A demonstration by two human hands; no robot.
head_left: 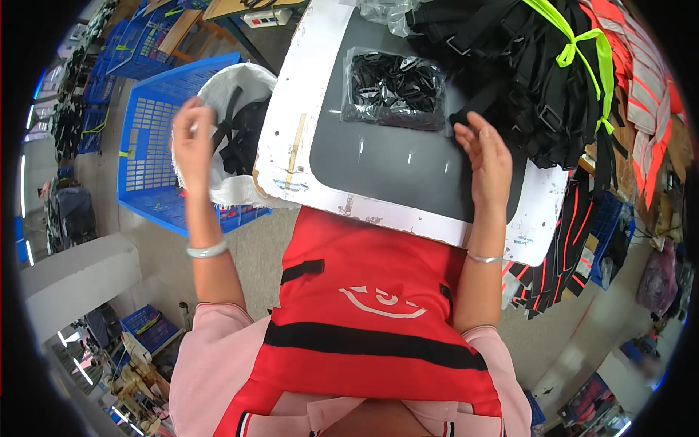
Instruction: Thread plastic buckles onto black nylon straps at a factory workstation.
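Black strap pile (524, 80) touches open right hand (486, 156) fingers (466, 131) on dark surface (393, 167); left hand (193, 142), open, empty, over white bag (240, 80) in blue crate (156, 146).

- Left hand (192, 138) raised over sack (240, 87) inside crate (156, 138), left of table (291, 109).
- Beyond right hand (486, 156), on table: bag of buckles (393, 89).
- Further right of that hand: heap of straps (531, 80), vests (641, 95) behind it.
- Below both hands: apron (371, 320).
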